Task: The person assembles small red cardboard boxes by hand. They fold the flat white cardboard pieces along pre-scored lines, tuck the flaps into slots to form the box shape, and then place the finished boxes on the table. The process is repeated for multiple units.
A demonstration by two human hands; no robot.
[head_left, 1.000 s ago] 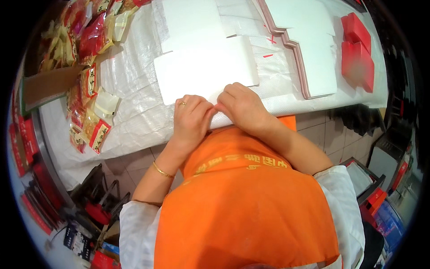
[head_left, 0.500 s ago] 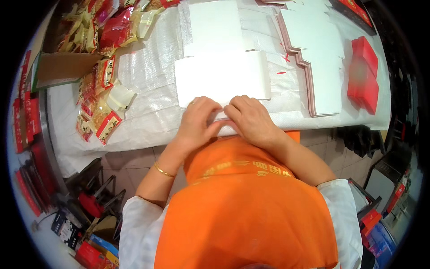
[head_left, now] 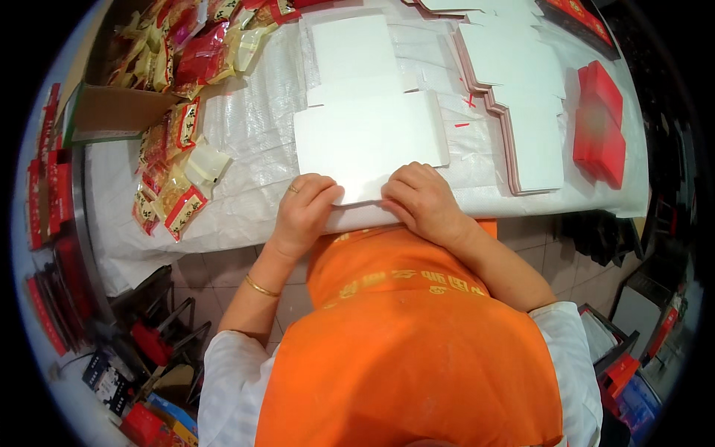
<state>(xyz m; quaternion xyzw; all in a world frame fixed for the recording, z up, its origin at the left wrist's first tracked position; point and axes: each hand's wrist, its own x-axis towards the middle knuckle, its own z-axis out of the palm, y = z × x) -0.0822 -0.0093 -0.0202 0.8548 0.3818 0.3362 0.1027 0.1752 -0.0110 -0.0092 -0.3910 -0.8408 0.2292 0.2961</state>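
A flat white cardboard box blank (head_left: pixel 365 141) lies in front of me, its near edge by the table's front. My left hand (head_left: pixel 304 212) pinches that edge at its left part, thumb and fingers pressed together. Farther right along the same edge, my right hand (head_left: pixel 426 203) grips the cardboard with bent fingers. The blank's narrower far panel (head_left: pixel 354 56) stretches away across the table. To the right lies a stack of flat white box blanks (head_left: pixel 521 112) with stepped edges.
At the far left, an open cardboard box (head_left: pixel 119 112) holds wrapped snack packets (head_left: pixel 201 56); more packets (head_left: pixel 179 201) lie before it. Red boxes (head_left: pixel 599 127) sit at the right, a dark red box (head_left: pixel 577 26) behind them. White woven sheeting (head_left: pixel 253 149) covers the table.
My hands have moved apart along the blank's near edge, the left one going left and slightly down, the right one slightly right. The whole view has shifted a little.
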